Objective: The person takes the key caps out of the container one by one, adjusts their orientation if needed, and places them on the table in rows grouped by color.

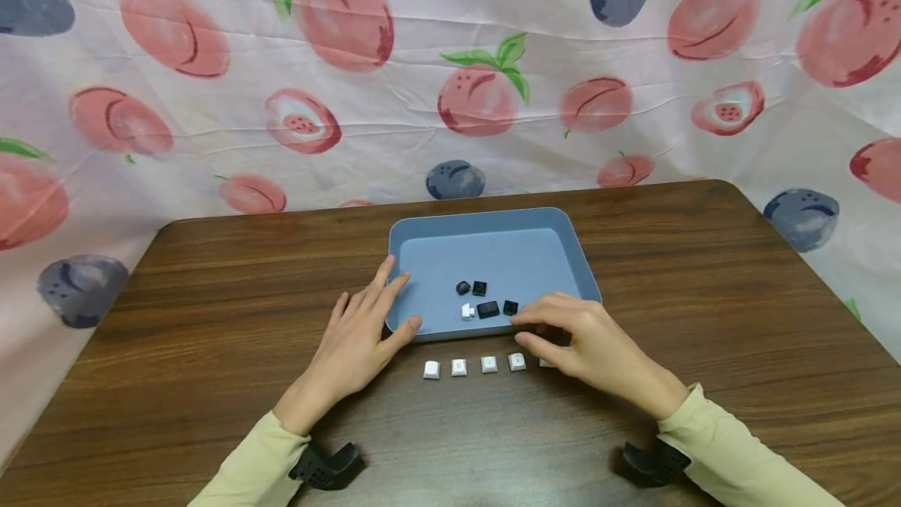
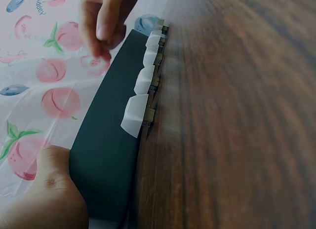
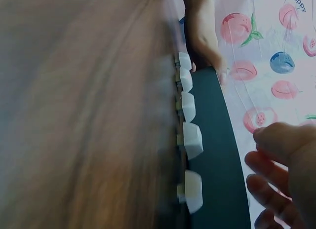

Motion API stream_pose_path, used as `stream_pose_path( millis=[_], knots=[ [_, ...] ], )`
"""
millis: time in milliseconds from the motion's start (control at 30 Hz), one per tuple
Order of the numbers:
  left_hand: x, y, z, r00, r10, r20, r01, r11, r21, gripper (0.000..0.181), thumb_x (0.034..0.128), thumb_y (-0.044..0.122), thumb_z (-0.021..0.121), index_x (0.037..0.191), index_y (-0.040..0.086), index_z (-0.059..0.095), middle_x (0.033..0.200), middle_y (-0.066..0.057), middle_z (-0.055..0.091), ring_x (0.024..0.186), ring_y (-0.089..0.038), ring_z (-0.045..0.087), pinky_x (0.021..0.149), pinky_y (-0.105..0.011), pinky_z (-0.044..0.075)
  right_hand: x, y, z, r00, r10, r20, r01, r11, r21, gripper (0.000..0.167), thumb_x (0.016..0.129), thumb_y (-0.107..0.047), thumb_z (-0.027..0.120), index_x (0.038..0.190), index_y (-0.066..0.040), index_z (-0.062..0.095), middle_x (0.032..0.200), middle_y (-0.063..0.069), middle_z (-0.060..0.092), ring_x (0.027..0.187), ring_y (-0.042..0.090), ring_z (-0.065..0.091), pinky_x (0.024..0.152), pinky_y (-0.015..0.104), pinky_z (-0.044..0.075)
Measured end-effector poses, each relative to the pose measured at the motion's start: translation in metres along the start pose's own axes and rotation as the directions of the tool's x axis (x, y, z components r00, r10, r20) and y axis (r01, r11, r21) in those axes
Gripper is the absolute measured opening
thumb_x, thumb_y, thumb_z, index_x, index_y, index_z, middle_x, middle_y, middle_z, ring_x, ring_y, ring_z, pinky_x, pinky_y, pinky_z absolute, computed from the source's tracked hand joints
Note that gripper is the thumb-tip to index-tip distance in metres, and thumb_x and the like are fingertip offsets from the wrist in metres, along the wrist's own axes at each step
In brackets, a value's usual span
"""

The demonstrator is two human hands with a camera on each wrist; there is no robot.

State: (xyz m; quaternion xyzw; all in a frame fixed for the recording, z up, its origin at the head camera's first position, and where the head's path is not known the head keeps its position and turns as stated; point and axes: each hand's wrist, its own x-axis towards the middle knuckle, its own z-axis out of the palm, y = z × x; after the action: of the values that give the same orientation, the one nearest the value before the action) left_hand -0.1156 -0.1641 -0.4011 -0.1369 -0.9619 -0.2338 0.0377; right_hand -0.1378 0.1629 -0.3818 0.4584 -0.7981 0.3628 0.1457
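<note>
Inside the blue tray (image 1: 486, 257), near its front side, lie several small black keycaps (image 1: 488, 309) and a small white piece (image 1: 468, 311). My left hand (image 1: 359, 339) rests at the tray's left front corner, fingers spread and thumb over the front rim. Above the right part of that rim is my right hand (image 1: 573, 331), its fingers loosely bent, the thumb and index fingertips apart near a black keycap (image 1: 510, 307). I see nothing held in it. Several white keycaps (image 1: 459, 367) on small switches stand in a row before the tray; the right hand partly covers the rightmost.
The brown wooden table (image 1: 246, 296) extends on both sides of the tray and in front of the row. Behind it hangs a fruit-printed cloth (image 1: 394, 124). A black wrist device (image 1: 327, 466) sits at each sleeve cuff.
</note>
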Motion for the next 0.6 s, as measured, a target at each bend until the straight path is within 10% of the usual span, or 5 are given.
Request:
stream_pose_path(
  millis=[600],
  knots=[
    [-0.001,0.0,0.001,1.0,-0.013,-0.015,0.013,1.0,0.001,0.069,0.1035,0.055,0.051,0.162,0.022,0.032,0.173,0.003,0.007,0.148,-0.037,0.036,0.119,-0.069,0.014,0.056,0.01,0.026,0.951,0.23,0.207,-0.233,0.972,-0.008,0.023,0.091,-0.024,0.078,0.112,-0.015,0.079,0.094,-0.008,0.072,0.067,0.001,0.052,0.056,0.022,0.043]
  ],
)
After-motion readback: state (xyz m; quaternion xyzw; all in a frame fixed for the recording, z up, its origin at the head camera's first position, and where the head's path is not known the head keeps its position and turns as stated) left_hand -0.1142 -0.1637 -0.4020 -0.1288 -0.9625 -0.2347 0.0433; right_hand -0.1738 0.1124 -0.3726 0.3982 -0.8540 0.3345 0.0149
